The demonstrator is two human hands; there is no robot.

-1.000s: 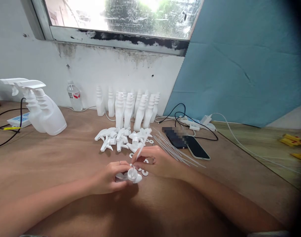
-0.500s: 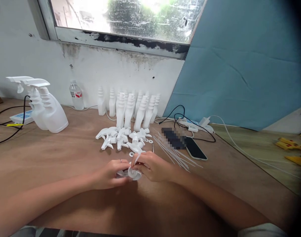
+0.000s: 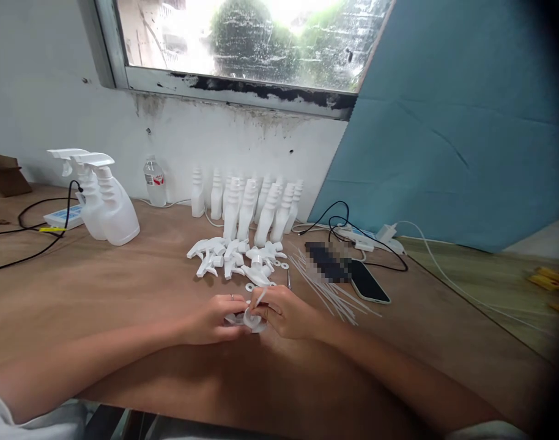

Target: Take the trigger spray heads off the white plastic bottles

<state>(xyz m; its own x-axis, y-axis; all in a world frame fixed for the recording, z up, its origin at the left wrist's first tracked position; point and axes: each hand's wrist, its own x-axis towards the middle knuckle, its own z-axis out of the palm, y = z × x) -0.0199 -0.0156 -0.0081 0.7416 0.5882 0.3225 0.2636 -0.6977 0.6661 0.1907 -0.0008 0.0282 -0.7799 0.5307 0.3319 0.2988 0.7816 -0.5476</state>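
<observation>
Near the table's front, my left hand [image 3: 219, 319] is closed around a white spray trigger head [image 3: 254, 326], its round collar facing up and toward me. My right hand [image 3: 284, 311] is closed in a pinch at that collar, fingertips against it. A thin white piece [image 3: 261, 296] pokes out above the right fingers; whether it is a tube end or a washer I cannot tell. Just beyond my hands lie several loose trigger heads [image 3: 256, 275]. Flat white washers [image 3: 249, 287] are scattered beside them, and several thin white tubes [image 3: 328, 293] lie to the right.
White bottles without heads [image 3: 245, 211] stand in rows by the wall. Two spray bottles with heads [image 3: 118, 211] stand left, near a water bottle [image 3: 155, 183]. A phone [image 3: 369, 282], cables and a power strip [image 3: 353, 235] lie right. A cardboard box [image 3: 7, 174] sits far left.
The camera view has shifted, so the whole scene sits slightly further right and lower. Both hands keep nearly the same hold on the trigger head.
</observation>
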